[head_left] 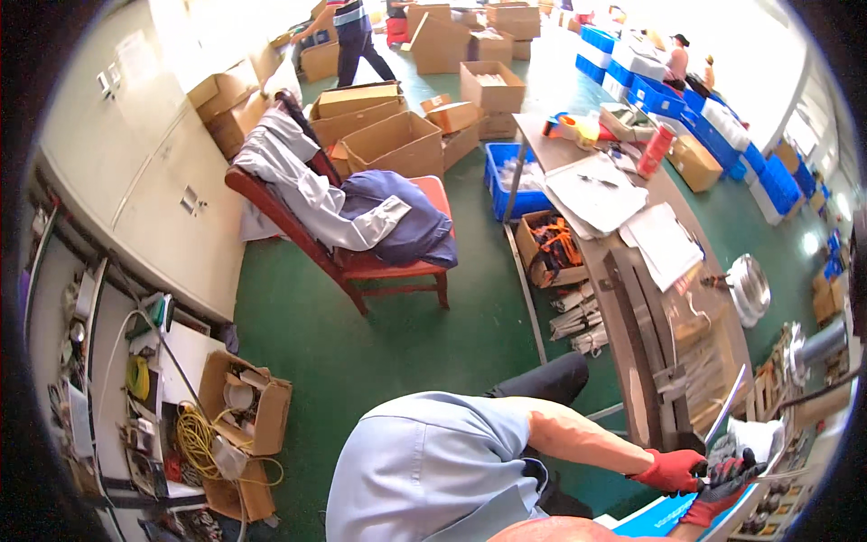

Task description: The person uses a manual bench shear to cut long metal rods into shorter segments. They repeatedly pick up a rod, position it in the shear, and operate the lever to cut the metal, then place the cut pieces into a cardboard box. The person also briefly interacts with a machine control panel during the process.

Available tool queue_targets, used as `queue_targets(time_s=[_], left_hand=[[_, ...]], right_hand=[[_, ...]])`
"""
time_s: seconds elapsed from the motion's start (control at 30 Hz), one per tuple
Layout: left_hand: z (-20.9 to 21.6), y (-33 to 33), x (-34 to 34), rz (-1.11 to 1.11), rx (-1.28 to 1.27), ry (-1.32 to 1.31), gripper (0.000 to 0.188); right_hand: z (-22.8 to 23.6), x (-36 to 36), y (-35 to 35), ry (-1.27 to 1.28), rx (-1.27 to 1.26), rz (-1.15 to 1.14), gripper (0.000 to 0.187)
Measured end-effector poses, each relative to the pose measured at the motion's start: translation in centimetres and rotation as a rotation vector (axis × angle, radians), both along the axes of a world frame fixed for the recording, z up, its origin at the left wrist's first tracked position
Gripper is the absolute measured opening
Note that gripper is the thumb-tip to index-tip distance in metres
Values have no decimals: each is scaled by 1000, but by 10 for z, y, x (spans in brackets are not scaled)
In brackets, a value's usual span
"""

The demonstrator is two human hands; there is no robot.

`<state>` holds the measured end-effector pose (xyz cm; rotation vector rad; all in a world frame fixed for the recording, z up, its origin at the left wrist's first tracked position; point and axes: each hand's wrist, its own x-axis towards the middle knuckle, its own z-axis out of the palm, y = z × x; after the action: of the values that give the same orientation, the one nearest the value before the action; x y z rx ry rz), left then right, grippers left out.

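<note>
Both hands meet close together at the lower right, in red gloves with black palms and fingertips. My left hand [666, 471] is closed, its fingertips against the other glove. My right hand [718, 495] is closed too, its fingers curled upward. What they grip is small and hidden by the gloves. A thin pale strip [726, 402] rises slanting just beyond the fingers; whether it is held I cannot tell. Below the hands lies a flat blue and white panel or box [657, 521]. A white plastic bag [757, 437] sits just past the right hand.
A long worktable [632, 379] carries papers [596, 194], dark metal bars and a red can [656, 150]. A wooden chair [397, 268] with clothes stands ahead. Cardboard boxes [393, 149], blue crates [655, 96] and other people are farther off. Cabinets [149, 181] and cluttered shelves line the left.
</note>
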<state>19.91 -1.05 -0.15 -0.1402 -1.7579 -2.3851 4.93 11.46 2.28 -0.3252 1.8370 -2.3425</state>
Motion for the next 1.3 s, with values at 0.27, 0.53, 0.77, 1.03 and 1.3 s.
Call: queue_targets(time_s=[0.27,0.53,0.77,1.03,1.3], left_hand=[[-2,-72,13,363,-256,301,15],[4,-109,3,296,-249,321,8],[9,-108,-19,320,-262,385,12],[39,-120,-21,189,-806,313,44],[50,-141,-50,79,-687,323,24]], right_hand=[[43,49,-84,68,91,181,31],[47,-78,-25,839,555,383,36],[105,-88,-10,686,507,444,40],[146,-5,-40,845,644,53,27],[179,56,-116,783,323,140,14]])
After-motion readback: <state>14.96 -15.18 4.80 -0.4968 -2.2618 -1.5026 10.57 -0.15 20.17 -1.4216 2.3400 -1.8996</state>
